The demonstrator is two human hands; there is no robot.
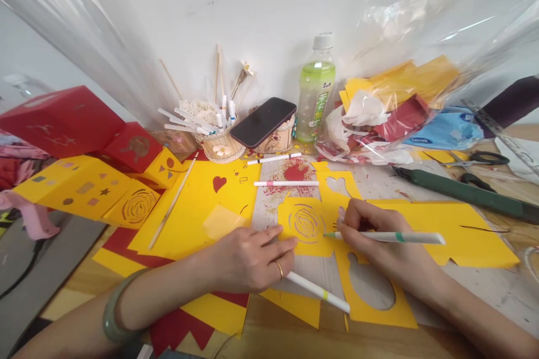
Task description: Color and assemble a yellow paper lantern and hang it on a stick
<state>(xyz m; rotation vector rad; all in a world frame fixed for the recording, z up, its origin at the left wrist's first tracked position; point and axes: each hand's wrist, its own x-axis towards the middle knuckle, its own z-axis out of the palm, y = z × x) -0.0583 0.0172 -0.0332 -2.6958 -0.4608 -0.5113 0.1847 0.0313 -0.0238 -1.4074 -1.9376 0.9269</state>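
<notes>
My right hand [373, 221] grips a white marker with a green band [421, 238]. Its green tip is at the right side of a yellow card [306, 223] cut with a swirling rose-like pattern; whether it touches the card, I cannot tell. On the card's lower left edge rest the outstretched fingers of my left hand [248, 258], which wears a ring. A white marker with a yellow band [322, 291] sticks out from beneath that hand. Below my right hand lies a yellow sheet with an oval hole [404, 314].
White markers with dark [275, 159] and pink [286, 183] bands lie behind the card. A phone [264, 122] rests on decorated pots beside a green drink bottle [317, 98]. Red and yellow folded boxes [63, 118] stand left, near a pink glue gun [31, 216]. A dark green cutter-like tool [463, 190] and scissors [486, 157] lie right.
</notes>
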